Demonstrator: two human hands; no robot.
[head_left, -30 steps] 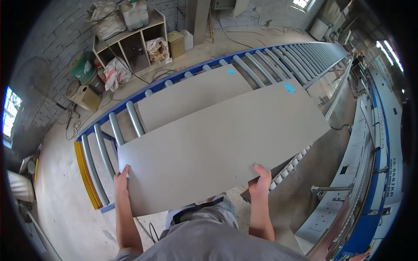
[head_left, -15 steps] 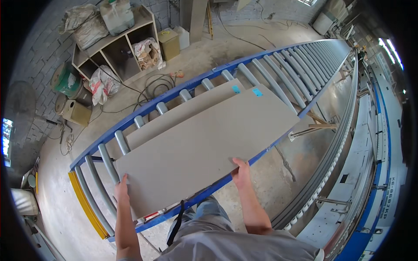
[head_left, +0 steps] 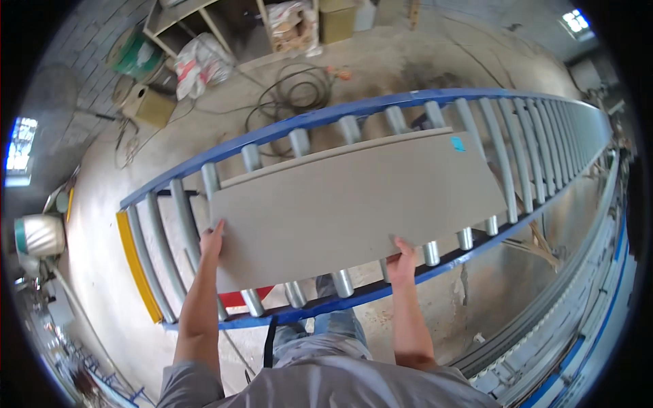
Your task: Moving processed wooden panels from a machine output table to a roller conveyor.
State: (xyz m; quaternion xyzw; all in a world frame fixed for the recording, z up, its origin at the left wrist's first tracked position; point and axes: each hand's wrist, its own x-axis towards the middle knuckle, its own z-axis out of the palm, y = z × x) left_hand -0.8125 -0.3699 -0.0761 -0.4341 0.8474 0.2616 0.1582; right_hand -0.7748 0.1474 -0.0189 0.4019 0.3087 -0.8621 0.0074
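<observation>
A flat grey-brown panel [head_left: 354, 211] lies over the rollers of a blue-framed roller conveyor [head_left: 272, 315], with a blue sticker [head_left: 457, 143] at its far right corner. My left hand [head_left: 211, 242] grips the panel's left edge, thumb on top and fingers hidden underneath. On the near long edge my right hand [head_left: 402, 263] is closed the same way. Beneath it is a second panel [head_left: 316, 158], of which just a thin strip shows along the far edge. Whether the upper panel rests fully on the lower one I cannot tell.
A yellow bar [head_left: 139, 268] closes the conveyor's left end. Coiled black cable [head_left: 296, 88] lies on the floor beyond. Farther back stand a shelf unit [head_left: 235, 54], a white sack [head_left: 202, 66] and a tan can [head_left: 149, 105]. Long profiles [head_left: 544, 306] are stacked at the right.
The upper panel has moved away from me, across the lower one, covering most of it. Near roller ends now show. Both hands have gone along with it, and my view has turned.
</observation>
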